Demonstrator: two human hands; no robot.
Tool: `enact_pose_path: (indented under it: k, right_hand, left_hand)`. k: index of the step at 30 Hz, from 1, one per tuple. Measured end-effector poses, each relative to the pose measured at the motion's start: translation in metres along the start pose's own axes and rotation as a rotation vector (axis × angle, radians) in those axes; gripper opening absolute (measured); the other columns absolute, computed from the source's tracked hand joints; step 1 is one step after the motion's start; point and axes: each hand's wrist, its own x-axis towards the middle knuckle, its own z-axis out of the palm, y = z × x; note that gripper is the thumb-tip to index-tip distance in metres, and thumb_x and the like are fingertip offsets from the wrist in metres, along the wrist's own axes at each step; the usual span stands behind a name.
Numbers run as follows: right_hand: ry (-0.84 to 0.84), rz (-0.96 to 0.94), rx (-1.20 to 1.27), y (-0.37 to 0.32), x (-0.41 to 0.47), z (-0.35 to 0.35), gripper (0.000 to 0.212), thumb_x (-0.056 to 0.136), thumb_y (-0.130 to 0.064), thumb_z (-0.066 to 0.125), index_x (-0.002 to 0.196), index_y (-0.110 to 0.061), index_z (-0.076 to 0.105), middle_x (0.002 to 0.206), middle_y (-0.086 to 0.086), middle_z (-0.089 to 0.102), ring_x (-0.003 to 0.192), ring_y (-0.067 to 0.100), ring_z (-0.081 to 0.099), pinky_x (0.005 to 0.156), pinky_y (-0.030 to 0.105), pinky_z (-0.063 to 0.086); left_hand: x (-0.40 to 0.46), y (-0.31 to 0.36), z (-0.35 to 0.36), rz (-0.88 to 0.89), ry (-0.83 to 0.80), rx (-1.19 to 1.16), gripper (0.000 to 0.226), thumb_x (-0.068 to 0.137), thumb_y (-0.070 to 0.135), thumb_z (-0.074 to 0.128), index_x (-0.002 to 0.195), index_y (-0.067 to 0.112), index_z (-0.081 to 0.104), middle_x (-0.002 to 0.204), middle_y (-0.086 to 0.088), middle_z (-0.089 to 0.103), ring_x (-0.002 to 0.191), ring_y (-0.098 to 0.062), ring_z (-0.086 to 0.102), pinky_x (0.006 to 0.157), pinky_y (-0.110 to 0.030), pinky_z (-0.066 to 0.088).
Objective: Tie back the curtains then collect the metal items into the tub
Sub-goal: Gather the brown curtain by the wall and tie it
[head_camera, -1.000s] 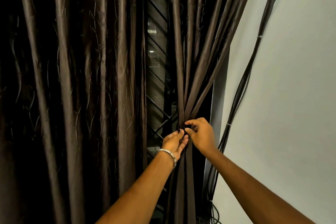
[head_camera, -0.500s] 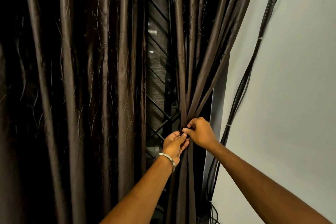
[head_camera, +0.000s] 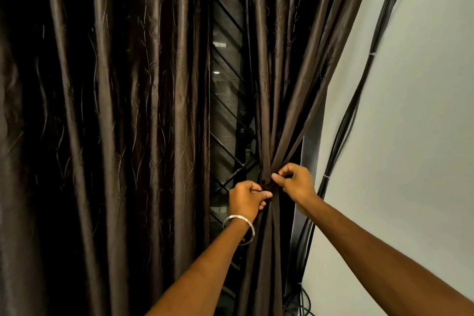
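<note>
Two bare forearms are seen entering from 5 and 6 o'clock and reaching up toward the middle of the view. A silver bangle (head_camera: 239,229) is worn on the left wrist. The left hand (head_camera: 246,199) is held with its fingers curled and its thumb and fingertips pinched on the dark band of the tie (head_camera: 266,185) at the gathered waist of the right curtain (head_camera: 279,90). The right hand (head_camera: 295,183), just beside it toward 2 o'clock, is likewise curled, and the same tie is pinched between its thumb and forefinger. The two hands are almost touching, with the knot of fabric between them; whether the tie is a separate band or part of the cloth cannot be told.

The right curtain is drawn in tightly at the hands and is fanned out upward toward 12 and 1 o'clock; below the hands it hangs in a narrow bundle toward 6 o'clock. The left curtain (head_camera: 115,123), patterned with fine leaf stems, hangs loose in long folds across the whole 9 o'clock side. Between the two curtains a window grille (head_camera: 225,110) with diagonal bars is shown. At 3 o'clock a pale wall (head_camera: 415,149) is seen, and a bundle of dark cables (head_camera: 359,95) is run down it from 1 o'clock toward 5 o'clock, bound with pale ties.
</note>
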Motion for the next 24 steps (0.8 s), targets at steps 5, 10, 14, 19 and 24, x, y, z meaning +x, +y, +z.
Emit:
enact_pose_path:
  k: [5, 10, 14, 19, 24]
  right_hand:
    - [0.122, -0.025, -0.01, -0.001, 0.011, -0.005, 0.023, 0.082, -0.01, 0.074, 0.067, -0.016, 0.058, 0.068, 0.008, 0.063, 0.065, 0.023, 0.062, 0.067, 0.041, 0.053]
    - [0.191, -0.022, 0.024, -0.004, 0.011, 0.0, 0.014, 0.087, 0.0, 0.065, 0.076, -0.002, 0.058, 0.075, 0.022, 0.066, 0.061, 0.023, 0.069, 0.064, 0.036, 0.059]
    - [0.28, 0.024, 0.098, -0.008, 0.018, -0.001, 0.029, 0.084, 0.011, 0.059, 0.067, -0.012, 0.058, 0.067, 0.011, 0.063, 0.061, 0.026, 0.066, 0.06, 0.036, 0.06]
    - [0.34, 0.043, 0.104, -0.007, 0.025, -0.005, 0.028, 0.081, 0.012, 0.06, 0.07, -0.013, 0.063, 0.067, 0.004, 0.066, 0.057, 0.017, 0.065, 0.058, 0.031, 0.061]
    - [0.321, 0.15, 0.308, 0.009, 0.023, 0.001, 0.02, 0.087, -0.002, 0.066, 0.073, -0.016, 0.061, 0.07, 0.007, 0.066, 0.066, 0.025, 0.066, 0.075, 0.046, 0.059]
  left_hand:
    - [0.004, -0.004, -0.008, -0.028, -0.02, 0.009, 0.012, 0.078, 0.005, 0.079, 0.076, 0.006, 0.067, 0.059, -0.004, 0.065, 0.04, -0.007, 0.055, 0.043, -0.019, 0.048]
    - [0.004, -0.014, -0.008, -0.005, -0.014, 0.055, 0.019, 0.079, 0.011, 0.08, 0.07, 0.016, 0.064, 0.059, -0.004, 0.065, 0.046, -0.011, 0.059, 0.047, -0.024, 0.051]
    - [0.005, -0.021, -0.007, 0.013, -0.03, 0.034, 0.02, 0.078, 0.013, 0.08, 0.068, 0.018, 0.064, 0.062, -0.005, 0.067, 0.052, -0.013, 0.063, 0.057, -0.032, 0.059]
    - [0.007, -0.026, -0.002, 0.09, -0.061, 0.073, 0.023, 0.077, 0.017, 0.081, 0.066, 0.026, 0.063, 0.067, 0.0, 0.069, 0.062, -0.013, 0.067, 0.069, -0.035, 0.061]
    - [0.01, -0.033, 0.001, 0.162, -0.097, 0.128, 0.029, 0.078, 0.016, 0.081, 0.066, 0.03, 0.059, 0.078, 0.01, 0.061, 0.073, -0.004, 0.059, 0.073, -0.016, 0.048]
